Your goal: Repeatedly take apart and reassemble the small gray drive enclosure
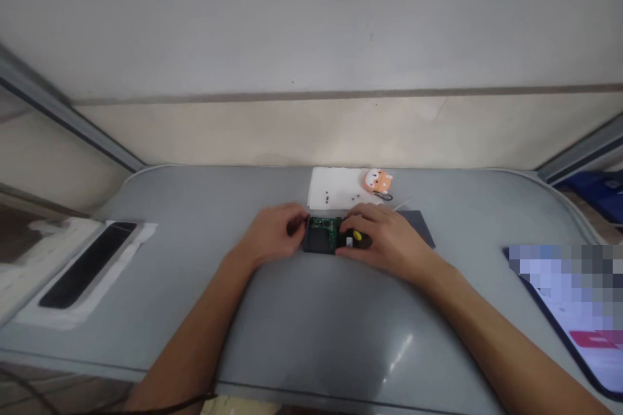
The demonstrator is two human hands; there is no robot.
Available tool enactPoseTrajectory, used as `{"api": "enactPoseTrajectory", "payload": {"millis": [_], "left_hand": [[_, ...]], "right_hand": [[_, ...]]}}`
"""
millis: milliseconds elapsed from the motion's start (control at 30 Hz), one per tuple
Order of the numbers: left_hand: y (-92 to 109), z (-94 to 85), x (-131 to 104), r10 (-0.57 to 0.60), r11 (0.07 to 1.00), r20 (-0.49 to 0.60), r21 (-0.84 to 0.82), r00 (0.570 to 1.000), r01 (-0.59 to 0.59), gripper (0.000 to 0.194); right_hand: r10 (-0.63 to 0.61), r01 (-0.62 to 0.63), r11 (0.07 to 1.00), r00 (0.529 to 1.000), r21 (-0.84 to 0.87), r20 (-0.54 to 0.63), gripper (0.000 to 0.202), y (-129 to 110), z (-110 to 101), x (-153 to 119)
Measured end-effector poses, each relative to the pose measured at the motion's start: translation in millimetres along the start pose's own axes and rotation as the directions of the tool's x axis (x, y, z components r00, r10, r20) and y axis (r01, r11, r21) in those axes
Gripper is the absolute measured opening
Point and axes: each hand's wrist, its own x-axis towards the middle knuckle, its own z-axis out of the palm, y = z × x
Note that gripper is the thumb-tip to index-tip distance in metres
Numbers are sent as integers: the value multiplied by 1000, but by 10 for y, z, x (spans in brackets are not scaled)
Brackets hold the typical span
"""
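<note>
A small black electronic device (320,241) lies opened on the grey table, a green circuit board (331,225) showing inside its casing. My left hand (275,230) pinches the device's left end with curled fingers. Across its right part is my right hand (382,237), thumb at the near edge and fingers at the far edge. Beneath those fingers I see a black part with a yellow oval spot (357,235) and a small whitish piece (349,242). A dark flat panel (419,227) sticks out beyond my right hand, partly hidden by it.
Behind the device, a white paper sheet (335,181) carries several tiny dark screws (327,197) and an orange animal-shaped case (376,180). A black phone (90,264) lies at left on white material. A lit tablet-like screen (579,311) is at right. A wall (311,133) rises behind.
</note>
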Motion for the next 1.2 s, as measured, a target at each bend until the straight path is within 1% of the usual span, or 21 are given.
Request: {"api": "enactPoseTrajectory", "payload": {"millis": [100, 267, 467, 533, 600, 633, 667, 700, 733, 767, 800, 833, 867, 900, 967, 1000, 1033, 1067, 1100, 1200], "left_hand": [[24, -6, 9, 24, 1000, 5, 2, 1000, -24, 12], [69, -25, 20, 40, 999, 20, -28, 999, -40, 12], [58, -14, 19, 47, 998, 19, -33, 999, -46, 11], [52, -22, 22, 48, 998, 24, -29, 999, -47, 12], [59, -32, 24, 15, 1000, -13, -12, 1000, -16, 15], [71, -33, 25, -12, 1000, -61, -1, 998, 12, 17], [91, -31, 25, -37, 999, -129, 6, 991, 38, 19], [118, -21, 26, -45, 999, -210, 4, 977, 47, 21], [153, -5, 27, -30, 1000, -284, -6, 958, 29, 22], [194, 19, 30, 10, 1000, -334, -18, 943, -17, 22], [238, 51, 33, 71, 996, -355, -28, 932, -86, 21], [282, 87, 37, 139, 986, -339, -36, 931, -161, 21], [324, 127, 42, 205, 973, -293, -41, 934, -227, 22], [360, 167, 46, 258, 960, -231, -46, 938, -275, 26], [409, 238, 53, 313, 946, -106, -57, 944, -320, 41], [420, 266, 56, 322, 943, -59, -65, 945, -326, 48], [422, 287, 58, 321, 944, -28, -74, 947, -323, 53], [417, 303, 60, 317, 945, -14, -84, 948, -317, 55], [408, 313, 62, 312, 946, -10, -94, 950, -311, 54], [375, 324, 75, 281, 951, -23, -126, 959, -282, 50]], "right_hand": [[-2, 1, 1000, 1000, 5, 18, 28, 26, -8, -6], [-22, 24, 999, 998, -33, 62, 30, 75, -6, -22], [-40, 44, 998, 995, -44, 93, 35, 81, -24, -38], [-55, 57, 997, 998, -46, 43, 39, 70, -32, -37], [-42, 37, 998, 995, -55, -85, 39, 54, -59, -28], [-25, 17, 999, 985, -48, -170, 36, 46, -82, -21], [-10, 3, 1000, 963, -28, -268, 33, 42, -112, -15], [2, -1, 1000, 928, 4, -373, 29, 41, -146, -10], [13, 8, 999, 877, 41, -480, 25, 45, -182, -8], [23, 26, 997, 815, 76, -579, 21, 54, -217, -10], [36, 44, 994, 747, 103, -663, 17, 68, -248, -16], [57, 51, 991, 681, 124, -730, 14, 85, -272, -26], [89, 46, 987, 626, 152, -775, 16, 104, -286, -39], [137, 32, 981, 587, 192, -798, 21, 124, -289, -53], [264, -17, 953, 533, 301, -804, 34, 158, -267, -76], [332, -56, 933, 515, 356, -790, 38, 171, -246, -81], [394, -98, 910, 507, 402, -767, 40, 181, -221, -81], [443, -141, 889, 509, 436, -738, 40, 189, -197, -76], [480, -179, 870, 521, 459, -706, 38, 195, -174, -66], [545, -275, 827, 607, 491, -578, 31, 212, -131, -30]]}}
